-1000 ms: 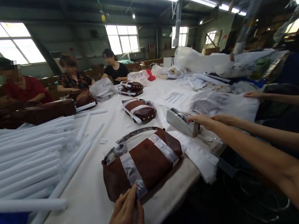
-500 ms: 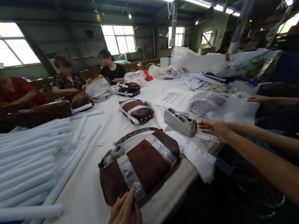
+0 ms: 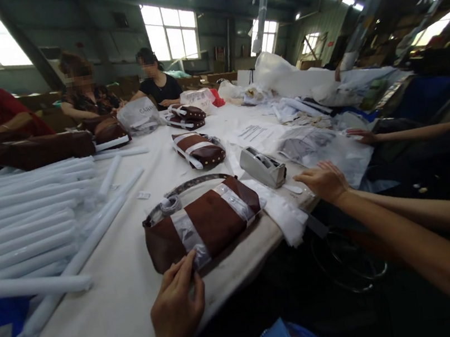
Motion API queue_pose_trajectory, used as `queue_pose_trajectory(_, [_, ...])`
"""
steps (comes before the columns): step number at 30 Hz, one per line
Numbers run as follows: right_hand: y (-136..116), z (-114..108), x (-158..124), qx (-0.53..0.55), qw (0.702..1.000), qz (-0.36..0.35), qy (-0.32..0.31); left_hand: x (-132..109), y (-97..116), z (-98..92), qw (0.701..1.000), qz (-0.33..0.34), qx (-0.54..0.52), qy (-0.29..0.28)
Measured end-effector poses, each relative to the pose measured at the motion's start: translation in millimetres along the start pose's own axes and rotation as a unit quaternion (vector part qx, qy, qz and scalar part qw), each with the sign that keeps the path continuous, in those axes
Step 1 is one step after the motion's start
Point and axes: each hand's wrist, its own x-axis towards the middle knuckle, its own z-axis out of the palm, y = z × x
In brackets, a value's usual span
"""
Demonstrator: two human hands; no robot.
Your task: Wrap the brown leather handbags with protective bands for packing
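A brown handbag [image 3: 212, 224] with studded strap lies in front of me, two clear plastic bands around its body. My left hand [image 3: 177, 299] pinches the lower end of the left plastic band [image 3: 190, 235] at the bag's near edge. My right hand [image 3: 322, 183] is just right of a grey tape dispenser [image 3: 262, 167], thumb and forefinger drawn together. Whatever they hold is too small to make out. Another person's forearm passes behind my right arm, and that person's other hand [image 3: 362, 137] rests by a clear plastic bag [image 3: 332, 147].
White padded rolls [image 3: 25, 221] are heaped on the left of the white table [image 3: 118, 331]. Further back lie more wrapped brown bags [image 3: 201, 149]. White plastic sheets [image 3: 287, 218] hang over the near edge. Several people sit at the far side.
The camera view has shifted, so the table sits higher in the picture. My left hand stays on the plastic band. My right hand's fingertips are slightly farther from the dispenser, fingers closer together.
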Motion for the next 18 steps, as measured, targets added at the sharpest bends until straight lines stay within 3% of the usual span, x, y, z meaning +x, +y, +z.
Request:
queue_pose_trajectory(2, [-16,-15,-7,-0.103,0.985,-0.118,-0.07,2,1,-2.9,0.999,-0.026,-0.018,-0.028])
queue_pose_trajectory(3, [-28,-21,-9,-0.168,0.96,-0.201,-0.1,3,1,-4.5,0.998,-0.043,-0.028,-0.044])
queue_pose_trajectory(5, [-59,-26,-13,-0.266,0.88,-0.373,-0.127,6,2,-7.7,0.993,-0.082,-0.05,-0.071])
queue_pose_trajectory(6, [-77,-25,-14,-0.28,0.843,-0.44,-0.128,8,2,-9.1,0.99,-0.1,-0.061,-0.079])
queue_pose_trajectory(8, [-116,-14,-16,-0.233,0.81,-0.52,-0.138,11,3,-11.5,0.983,-0.129,-0.084,-0.095])
queue_pose_trajectory(11, [-173,18,-19,-0.118,0.787,-0.572,-0.2,17,2,-13.4,0.975,-0.154,-0.12,-0.105])
queue_pose_trajectory(13, [-205,47,-19,-0.048,0.779,-0.57,-0.258,21,1,-13.5,0.97,-0.17,-0.133,-0.108])
queue_pose_trajectory(18, [-254,124,3,-0.001,0.757,-0.547,-0.359,26,1,-12.2,0.96,-0.209,-0.152,-0.108])
